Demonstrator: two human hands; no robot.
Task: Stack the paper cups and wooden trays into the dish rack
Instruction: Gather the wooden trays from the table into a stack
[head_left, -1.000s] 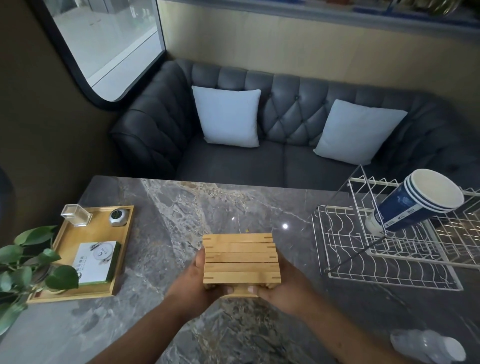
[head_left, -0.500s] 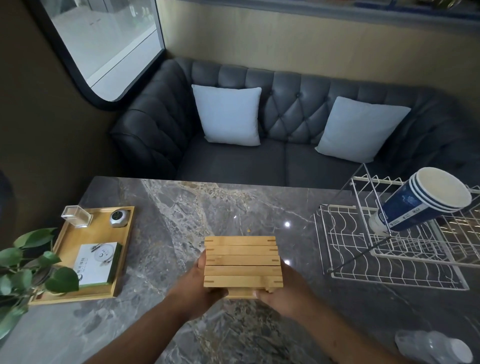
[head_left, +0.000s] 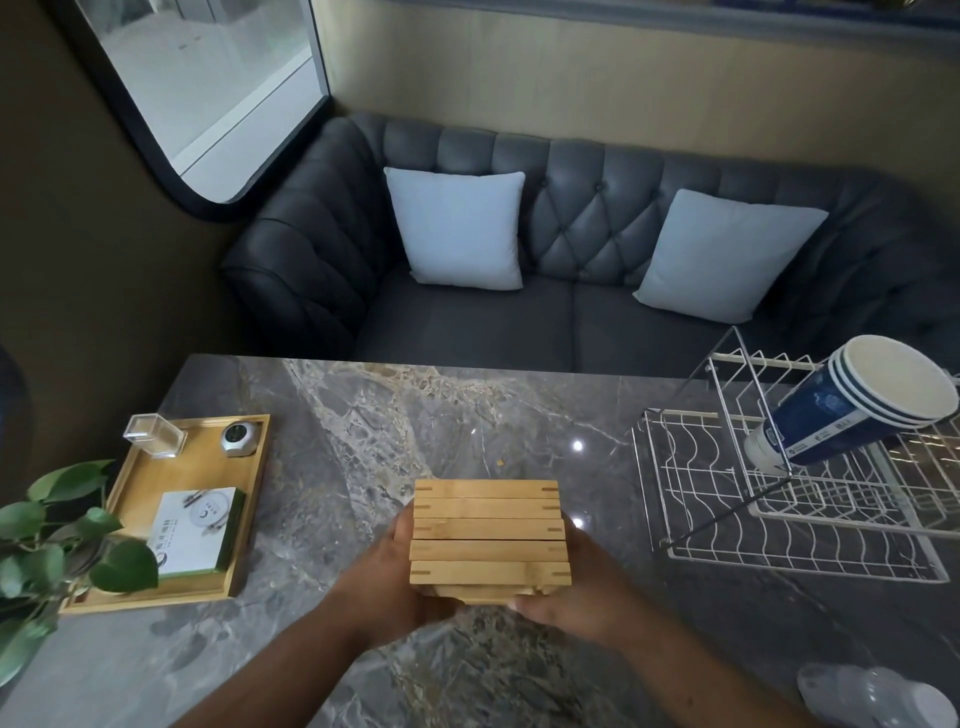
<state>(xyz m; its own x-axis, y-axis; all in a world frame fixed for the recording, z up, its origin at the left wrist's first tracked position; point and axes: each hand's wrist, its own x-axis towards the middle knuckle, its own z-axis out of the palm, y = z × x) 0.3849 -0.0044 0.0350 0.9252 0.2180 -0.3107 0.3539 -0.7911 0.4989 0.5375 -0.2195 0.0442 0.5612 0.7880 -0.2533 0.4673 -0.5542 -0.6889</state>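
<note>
Slatted wooden trays (head_left: 488, 530) between hands (head_left: 395, 577)

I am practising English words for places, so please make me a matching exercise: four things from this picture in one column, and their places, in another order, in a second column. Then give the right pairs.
Things
1. stack of wooden trays
2. nested paper cups
3. small round clock
4. pale cushions

Places
A. on the dark sofa
B. lying tilted in the dish rack
C. held between the left hand and right hand
D. on the flat wooden tray at the table's left

Pairs: 1-C, 2-B, 3-D, 4-A
</note>
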